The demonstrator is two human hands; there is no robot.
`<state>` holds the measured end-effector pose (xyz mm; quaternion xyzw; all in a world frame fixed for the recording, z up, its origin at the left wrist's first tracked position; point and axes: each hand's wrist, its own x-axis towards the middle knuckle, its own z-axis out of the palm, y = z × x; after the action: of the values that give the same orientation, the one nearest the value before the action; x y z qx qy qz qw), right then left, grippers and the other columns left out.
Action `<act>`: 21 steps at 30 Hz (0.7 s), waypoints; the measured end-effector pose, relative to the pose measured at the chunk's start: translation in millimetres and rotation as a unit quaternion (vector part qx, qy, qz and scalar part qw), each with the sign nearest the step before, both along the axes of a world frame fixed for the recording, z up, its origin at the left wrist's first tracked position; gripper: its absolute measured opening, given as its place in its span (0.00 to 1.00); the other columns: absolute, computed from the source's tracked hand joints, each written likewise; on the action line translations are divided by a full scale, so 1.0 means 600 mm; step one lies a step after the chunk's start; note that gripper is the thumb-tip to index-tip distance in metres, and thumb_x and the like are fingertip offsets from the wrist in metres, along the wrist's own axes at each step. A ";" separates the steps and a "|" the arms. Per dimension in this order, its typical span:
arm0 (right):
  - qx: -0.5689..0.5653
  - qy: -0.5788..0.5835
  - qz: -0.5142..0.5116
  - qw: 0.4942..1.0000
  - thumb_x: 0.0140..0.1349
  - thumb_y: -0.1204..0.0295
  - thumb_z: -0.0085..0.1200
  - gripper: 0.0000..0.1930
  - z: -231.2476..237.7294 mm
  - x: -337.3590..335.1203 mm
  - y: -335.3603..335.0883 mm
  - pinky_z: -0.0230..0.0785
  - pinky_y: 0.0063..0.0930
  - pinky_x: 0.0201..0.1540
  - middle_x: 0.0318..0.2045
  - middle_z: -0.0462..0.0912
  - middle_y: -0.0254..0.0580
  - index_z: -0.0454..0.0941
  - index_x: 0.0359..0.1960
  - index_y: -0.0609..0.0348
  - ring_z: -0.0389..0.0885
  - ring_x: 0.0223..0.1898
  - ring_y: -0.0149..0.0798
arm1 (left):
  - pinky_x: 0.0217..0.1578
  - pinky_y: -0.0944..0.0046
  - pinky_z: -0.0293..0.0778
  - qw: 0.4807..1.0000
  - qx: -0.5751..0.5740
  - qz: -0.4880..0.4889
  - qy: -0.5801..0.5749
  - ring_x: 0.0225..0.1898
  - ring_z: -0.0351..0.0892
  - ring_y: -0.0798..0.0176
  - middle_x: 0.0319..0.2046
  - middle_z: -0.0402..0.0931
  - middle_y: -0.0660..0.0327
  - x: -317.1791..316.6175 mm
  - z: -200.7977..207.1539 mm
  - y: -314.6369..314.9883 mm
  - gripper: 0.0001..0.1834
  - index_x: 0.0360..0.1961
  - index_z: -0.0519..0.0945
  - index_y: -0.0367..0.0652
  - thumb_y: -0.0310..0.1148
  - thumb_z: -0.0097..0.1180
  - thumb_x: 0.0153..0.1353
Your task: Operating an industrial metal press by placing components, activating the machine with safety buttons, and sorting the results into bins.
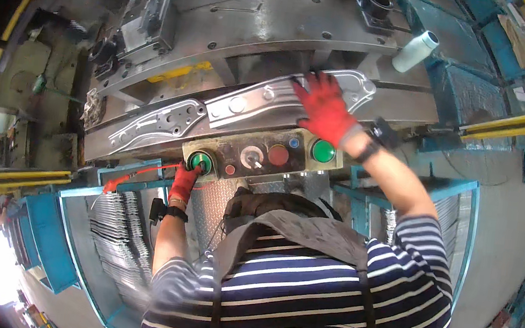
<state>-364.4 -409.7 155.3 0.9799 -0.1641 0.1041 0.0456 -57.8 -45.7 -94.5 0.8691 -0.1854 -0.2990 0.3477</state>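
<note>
My right hand [327, 109], in a red glove with dark fingertips, is spread over the right part of a long stamped metal panel [254, 101]. It holds nothing, and its fingers lie on or just above the metal. My left hand [184, 184], also red-gloved, is at the left green button [200, 162] of the control box, fingertips on the button's edge and nothing seen in its grip. Beside the panel, a second stamped piece [163, 122] with several holes lies to the left. The right green button [324, 150] sits below my right wrist, untouched.
The control box [247, 157] also carries a red button and a selector knob. Behind stands a heavy steel die [273, 21] with a wrench [235, 8] on it. A pale bottle [415, 51] stands right. Stacked metal parts [119, 235] fill a blue bin. A red tool [119, 182] hangs left.
</note>
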 end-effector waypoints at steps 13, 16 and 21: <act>-0.026 0.107 0.056 0.992 0.45 0.54 0.66 0.43 0.024 0.084 -0.017 0.50 0.58 0.64 0.55 0.68 0.58 0.62 0.66 0.43 0.64 0.59 0.59 | 0.44 0.48 0.73 0.927 0.146 -0.185 -0.292 0.41 0.79 0.43 0.39 0.79 0.45 -0.035 0.327 -0.089 0.28 0.45 0.77 0.38 0.50 0.62 0.51; 0.040 0.068 0.023 0.997 0.40 0.54 0.68 0.43 0.092 0.069 -0.011 0.60 0.53 0.52 0.53 0.70 0.60 0.66 0.63 0.39 0.69 0.53 0.58 | 0.42 0.50 0.73 0.906 0.022 -0.200 -0.373 0.40 0.79 0.45 0.37 0.79 0.49 -0.028 0.448 -0.157 0.26 0.44 0.78 0.40 0.49 0.63 0.52; 0.248 -0.050 -0.133 0.958 0.46 0.56 0.68 0.40 0.187 0.031 -0.045 0.68 0.42 0.55 0.50 0.74 0.61 0.66 0.63 0.53 0.75 0.51 0.54 | 0.53 0.51 0.68 0.804 -0.228 -0.308 -0.454 0.51 0.73 0.43 0.51 0.74 0.47 -0.054 0.602 -0.289 0.44 0.59 0.69 0.37 0.39 0.73 0.39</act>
<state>-345.6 -436.9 267.5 0.9234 -0.3154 0.1018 -0.1935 -90.0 -219.3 266.6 0.6983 -0.6432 0.0892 0.3012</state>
